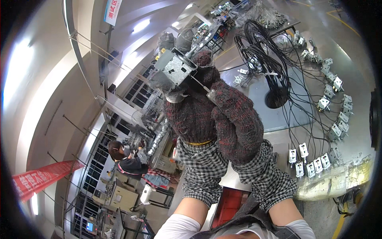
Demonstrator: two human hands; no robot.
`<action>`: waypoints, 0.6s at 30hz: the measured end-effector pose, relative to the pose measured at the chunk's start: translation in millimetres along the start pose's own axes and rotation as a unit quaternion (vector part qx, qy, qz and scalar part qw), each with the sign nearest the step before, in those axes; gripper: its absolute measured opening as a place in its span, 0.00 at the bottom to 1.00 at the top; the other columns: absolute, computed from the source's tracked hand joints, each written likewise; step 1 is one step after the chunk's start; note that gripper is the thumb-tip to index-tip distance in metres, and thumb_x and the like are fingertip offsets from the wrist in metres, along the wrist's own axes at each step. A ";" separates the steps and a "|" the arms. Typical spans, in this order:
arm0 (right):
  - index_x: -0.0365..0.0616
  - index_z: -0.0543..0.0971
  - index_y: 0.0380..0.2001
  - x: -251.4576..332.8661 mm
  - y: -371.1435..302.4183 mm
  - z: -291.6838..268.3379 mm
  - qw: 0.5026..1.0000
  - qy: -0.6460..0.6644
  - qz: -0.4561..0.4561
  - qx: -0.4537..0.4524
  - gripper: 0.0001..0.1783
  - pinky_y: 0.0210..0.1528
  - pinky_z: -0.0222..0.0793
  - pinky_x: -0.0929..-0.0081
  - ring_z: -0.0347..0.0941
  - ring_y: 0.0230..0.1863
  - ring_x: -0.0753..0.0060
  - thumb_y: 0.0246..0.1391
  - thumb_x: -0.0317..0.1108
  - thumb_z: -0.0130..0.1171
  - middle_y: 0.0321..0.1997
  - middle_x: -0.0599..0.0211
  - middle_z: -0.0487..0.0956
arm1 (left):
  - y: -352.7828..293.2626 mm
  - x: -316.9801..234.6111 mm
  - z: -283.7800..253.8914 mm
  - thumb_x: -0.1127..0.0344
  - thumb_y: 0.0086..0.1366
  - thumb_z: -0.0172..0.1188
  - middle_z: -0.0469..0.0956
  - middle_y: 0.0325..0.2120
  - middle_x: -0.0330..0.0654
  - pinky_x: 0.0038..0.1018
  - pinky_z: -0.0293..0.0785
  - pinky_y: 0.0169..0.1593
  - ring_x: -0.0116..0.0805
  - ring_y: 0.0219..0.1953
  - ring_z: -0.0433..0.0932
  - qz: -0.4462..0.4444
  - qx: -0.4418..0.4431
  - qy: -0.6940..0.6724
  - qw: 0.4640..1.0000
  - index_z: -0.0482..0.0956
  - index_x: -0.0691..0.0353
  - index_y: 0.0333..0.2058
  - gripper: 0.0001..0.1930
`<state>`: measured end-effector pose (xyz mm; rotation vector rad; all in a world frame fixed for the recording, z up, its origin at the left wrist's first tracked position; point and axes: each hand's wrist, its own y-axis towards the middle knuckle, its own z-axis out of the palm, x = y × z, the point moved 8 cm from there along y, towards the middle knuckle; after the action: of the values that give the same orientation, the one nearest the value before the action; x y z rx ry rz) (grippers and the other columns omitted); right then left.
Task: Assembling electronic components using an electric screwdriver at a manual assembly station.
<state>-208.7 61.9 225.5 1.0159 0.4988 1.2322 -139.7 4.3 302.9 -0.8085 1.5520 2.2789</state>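
A small silver sheet-metal box with dark holes in its face is raised in front of me. My left hand, in a dark knitted glove with red flecks and grey worn fingertips, is closed around it. My right hand, gloved alike, is closed beside the left, thumb and fingers pinched on a thin metal rod. The rod's far end reaches the box's lower right edge; whether it is joined to the box I cannot tell. Checked sleeve covers wrap both forearms.
At the right, a round metal table bears a bundle of black cables and a curved row of small metal units. A plastic-wrapped edge lies near me. A person sits at a bench on the left; a red crate is below my arms.
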 end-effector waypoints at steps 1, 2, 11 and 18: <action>0.37 0.76 0.53 -1.2 -1.0 -0.5 1.000 0.011 0.002 -0.006 0.20 0.57 0.70 0.62 0.74 0.55 0.50 0.56 0.21 0.58 0.54 0.49 0.78 | 0.3 -0.5 0.6 0.64 0.71 0.46 0.75 0.49 0.56 0.42 0.73 0.55 0.46 0.48 0.77 -0.002 0.015 0.017 1.000 0.69 0.73 0.54 0.20; 0.37 0.77 0.53 -1.8 -1.5 -1.6 1.000 0.021 0.004 -0.012 0.20 0.57 0.70 0.62 0.74 0.55 0.50 0.56 0.20 0.58 0.53 0.49 0.78 | 0.3 -0.4 1.0 0.64 0.71 0.47 0.75 0.49 0.56 0.42 0.73 0.55 0.45 0.49 0.77 -0.003 0.029 0.033 0.999 0.68 0.73 0.55 0.20; 0.37 0.77 0.52 1.8 1.7 -2.6 1.000 0.016 -0.011 -0.004 0.20 0.57 0.70 0.63 0.74 0.56 0.51 0.55 0.18 0.58 0.54 0.48 0.77 | -0.9 4.7 -9.2 0.55 0.69 0.53 0.69 0.56 0.59 0.47 0.73 0.56 0.51 0.53 0.73 -0.030 0.024 -0.067 0.997 0.63 0.67 0.61 0.29; 0.36 0.76 0.52 3.0 1.0 -2.9 0.999 0.033 -0.014 -0.032 0.20 0.59 0.70 0.62 0.74 0.57 0.50 0.54 0.18 0.59 0.54 0.47 0.77 | 4.6 5.7 6.0 0.63 0.70 0.50 0.74 0.50 0.53 0.40 0.74 0.54 0.44 0.49 0.76 -0.032 0.033 0.004 0.999 0.67 0.70 0.57 0.21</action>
<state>-210.5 65.8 225.5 0.9147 0.5198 1.2523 -148.4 7.5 304.7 -0.8377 1.5720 2.1708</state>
